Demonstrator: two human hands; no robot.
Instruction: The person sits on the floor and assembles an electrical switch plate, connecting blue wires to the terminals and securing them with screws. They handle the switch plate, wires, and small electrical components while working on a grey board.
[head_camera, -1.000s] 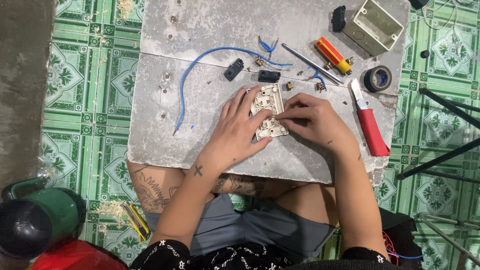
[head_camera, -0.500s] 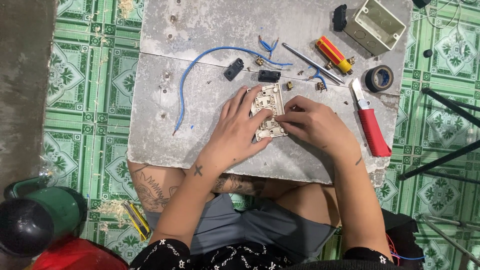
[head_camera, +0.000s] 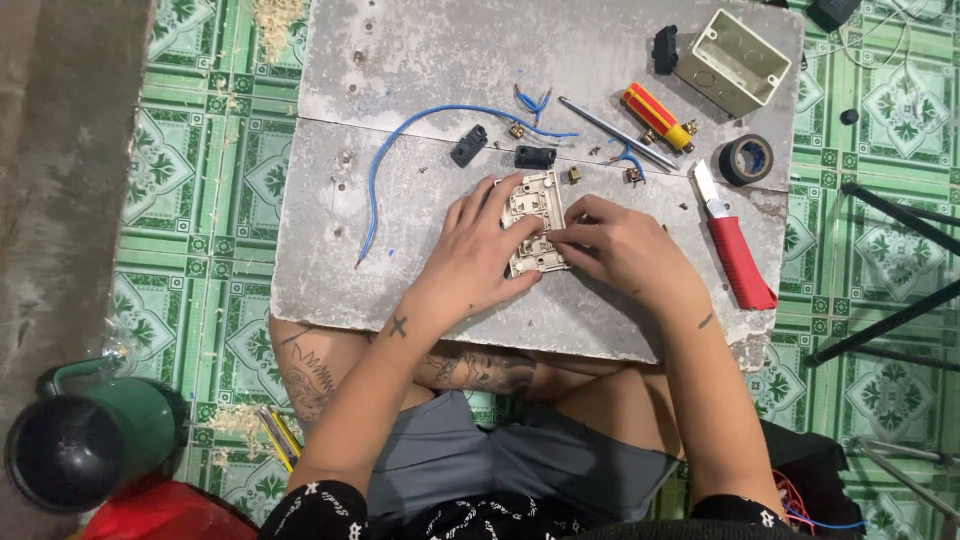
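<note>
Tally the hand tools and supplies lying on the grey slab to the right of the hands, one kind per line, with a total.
Screwdriver with red and yellow handle: 1
Utility knife with red handle: 1
Roll of black tape: 1
Beige wall box: 1
Total: 4

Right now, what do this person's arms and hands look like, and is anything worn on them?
Both hands are bare: no gloves, rings or watch. The left hand has a small cross tattoo at the wrist; the right hand has a small dark forearm mark. Black, white-patterned short sleeves show.
</note>
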